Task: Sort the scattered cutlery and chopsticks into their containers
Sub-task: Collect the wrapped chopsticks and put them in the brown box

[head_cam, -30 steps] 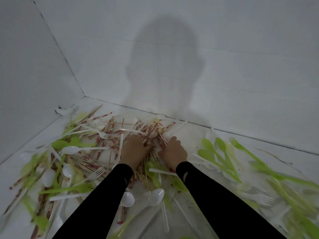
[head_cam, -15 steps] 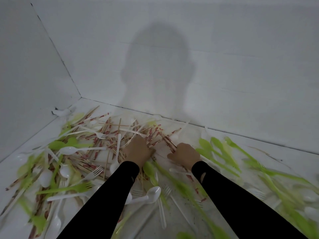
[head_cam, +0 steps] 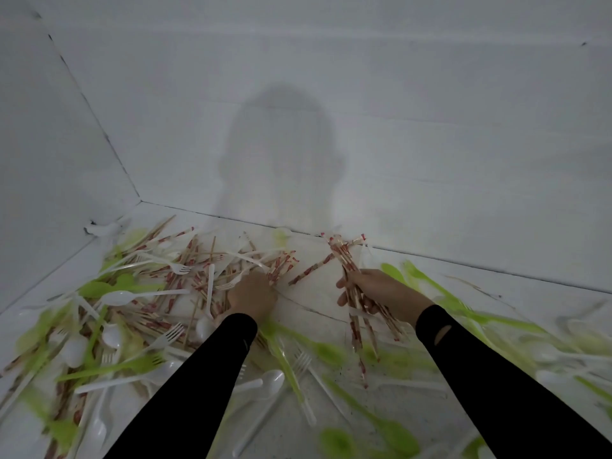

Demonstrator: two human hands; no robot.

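Observation:
My right hand (head_cam: 381, 291) grips a bundle of wrapped chopsticks (head_cam: 344, 260) with red-printed sleeves, lifted off the white surface at centre right. My left hand (head_cam: 253, 294) rests on the edge of the chopstick pile (head_cam: 198, 279) at centre left; its fingers are hidden, curled down among the sticks. White plastic forks (head_cam: 175, 268) and spoons (head_cam: 119, 297) and green cutlery (head_cam: 112, 367) lie mixed through that pile. More green forks and spoons (head_cam: 427, 279) lie scattered to the right.
White walls close the space at the back and left, meeting in a corner (head_cam: 140, 201). Loose white and green cutlery (head_cam: 271, 385) covers the surface near my forearms. A bare patch of white surface (head_cam: 308, 296) lies between my hands. No container is in view.
My right hand has moved right and lifted a bundle of chopsticks off the pile. My left hand stayed at the pile's edge. The view tilted upward a little.

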